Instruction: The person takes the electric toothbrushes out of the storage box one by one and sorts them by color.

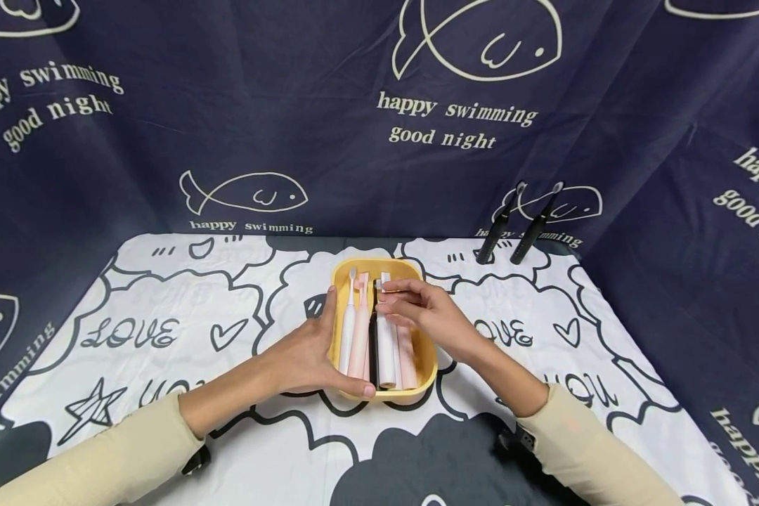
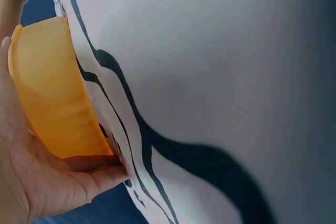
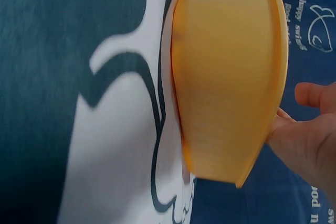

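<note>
A yellow plastic box (image 1: 431, 376) holds several toothbrushes side by side: a white toothbrush (image 1: 348, 330) at the left, pink ones, a black toothbrush (image 1: 373, 348) and a white toothbrush (image 1: 387, 355) near the middle. My left hand (image 1: 313, 351) grips the box at its left side and front, thumb over the front rim; in the left wrist view the yellow wall (image 2: 52, 87) lies against that palm. Over the box's right side, my right hand (image 1: 433, 313) reaches in with loosely extended fingers beside the brush heads. Its fingertips partly cover the brushes, so contact is unclear.
Two black toothbrushes (image 1: 496, 228) stand upright at the back right of the table. A white cloth (image 1: 221, 414) with black drawings and lettering covers the tabletop. Dark blue printed curtains (image 1: 329, 84) hang behind and on both sides.
</note>
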Motion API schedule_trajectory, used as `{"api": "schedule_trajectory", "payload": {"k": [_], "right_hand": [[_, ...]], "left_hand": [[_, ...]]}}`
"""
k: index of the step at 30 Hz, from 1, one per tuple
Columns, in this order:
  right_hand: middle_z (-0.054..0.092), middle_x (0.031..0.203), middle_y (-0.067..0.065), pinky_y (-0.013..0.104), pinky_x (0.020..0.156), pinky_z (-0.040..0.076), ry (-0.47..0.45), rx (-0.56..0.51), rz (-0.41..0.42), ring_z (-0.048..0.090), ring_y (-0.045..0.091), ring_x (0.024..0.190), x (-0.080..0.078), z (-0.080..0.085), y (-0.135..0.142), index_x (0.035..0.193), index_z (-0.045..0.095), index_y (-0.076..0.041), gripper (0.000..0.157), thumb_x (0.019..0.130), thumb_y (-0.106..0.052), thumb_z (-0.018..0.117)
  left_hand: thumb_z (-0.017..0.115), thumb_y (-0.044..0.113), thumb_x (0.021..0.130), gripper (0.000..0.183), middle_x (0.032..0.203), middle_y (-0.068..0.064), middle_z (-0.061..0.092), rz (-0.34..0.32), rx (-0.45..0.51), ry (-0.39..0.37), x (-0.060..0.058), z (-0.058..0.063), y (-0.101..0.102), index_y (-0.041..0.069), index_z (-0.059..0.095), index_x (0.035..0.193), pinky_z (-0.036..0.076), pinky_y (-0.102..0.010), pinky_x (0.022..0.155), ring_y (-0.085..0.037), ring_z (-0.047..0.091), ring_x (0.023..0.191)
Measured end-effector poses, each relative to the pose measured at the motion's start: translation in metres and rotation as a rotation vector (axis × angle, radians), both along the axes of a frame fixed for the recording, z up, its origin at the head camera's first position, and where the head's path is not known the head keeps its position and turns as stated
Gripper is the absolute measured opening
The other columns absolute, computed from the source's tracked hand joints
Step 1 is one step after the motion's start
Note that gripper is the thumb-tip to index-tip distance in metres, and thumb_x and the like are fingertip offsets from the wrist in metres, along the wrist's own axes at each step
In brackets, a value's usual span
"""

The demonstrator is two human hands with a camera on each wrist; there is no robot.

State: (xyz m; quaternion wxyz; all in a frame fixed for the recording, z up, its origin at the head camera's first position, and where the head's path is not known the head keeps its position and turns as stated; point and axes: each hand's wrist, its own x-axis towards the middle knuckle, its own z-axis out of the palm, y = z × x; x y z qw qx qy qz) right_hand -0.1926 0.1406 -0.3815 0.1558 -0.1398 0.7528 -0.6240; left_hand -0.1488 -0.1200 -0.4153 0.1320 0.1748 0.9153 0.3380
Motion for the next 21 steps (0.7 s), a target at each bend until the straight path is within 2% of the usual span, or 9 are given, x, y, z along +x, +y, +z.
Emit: {"api": "schedule_trajectory", "payload": {"k": [4, 7, 13, 16, 21], "right_hand": [[0.069, 0.149, 0.031, 0.038, 0.109, 0.063, -0.048, -0.012, 0.030, 0.077, 0.031, 0.130, 0.006, 0.000, -0.009, 0.152, 0.059, 0.012, 0.046, 0.109, -0.004, 0.068], [0.069, 0.149, 0.029, 0.040, 0.110, 0.063, -0.069, 0.000, 0.033, 0.076, 0.030, 0.131, 0.010, 0.000, -0.014, 0.153, 0.059, 0.010, 0.047, 0.109, -0.006, 0.069], [0.073, 0.145, 0.026, 0.038, 0.109, 0.063, -0.055, 0.054, 0.008, 0.075, 0.024, 0.127, 0.013, 0.001, -0.017, 0.151, 0.062, 0.008, 0.046, 0.109, -0.009, 0.069], [0.076, 0.140, 0.024, 0.035, 0.108, 0.063, -0.013, 0.106, 0.000, 0.076, 0.023, 0.124, 0.013, 0.001, -0.016, 0.150, 0.064, 0.008, 0.045, 0.110, -0.010, 0.068], [0.081, 0.134, 0.014, 0.034, 0.105, 0.061, 0.104, 0.259, -0.029, 0.077, 0.022, 0.120, 0.014, 0.005, -0.013, 0.145, 0.071, 0.001, 0.042, 0.108, -0.019, 0.070]], "left_hand": [[0.096, 0.085, 0.064, 0.181, 0.172, -0.038, 0.043, 0.000, -0.007, 0.004, 0.000, 0.000, 0.000, 0.007, -0.021, 0.178, 0.051, -0.055, 0.123, -0.037, 0.061, 0.145], [0.096, 0.085, 0.064, 0.181, 0.172, -0.038, 0.042, 0.000, -0.011, 0.008, 0.000, 0.000, 0.001, 0.007, -0.021, 0.178, 0.051, -0.056, 0.123, -0.039, 0.061, 0.146], [0.096, 0.085, 0.065, 0.181, 0.173, -0.038, 0.041, 0.000, -0.009, 0.007, 0.001, -0.001, -0.001, 0.009, -0.022, 0.178, 0.051, -0.056, 0.123, -0.039, 0.060, 0.146], [0.096, 0.085, 0.065, 0.181, 0.174, -0.037, 0.040, 0.000, -0.004, 0.006, 0.001, -0.001, -0.001, 0.009, -0.023, 0.178, 0.050, -0.056, 0.124, -0.038, 0.060, 0.147], [0.096, 0.085, 0.064, 0.181, 0.173, -0.037, 0.042, 0.002, 0.000, 0.010, 0.000, -0.001, -0.001, 0.009, -0.022, 0.178, 0.050, -0.056, 0.124, -0.039, 0.059, 0.148]]}}
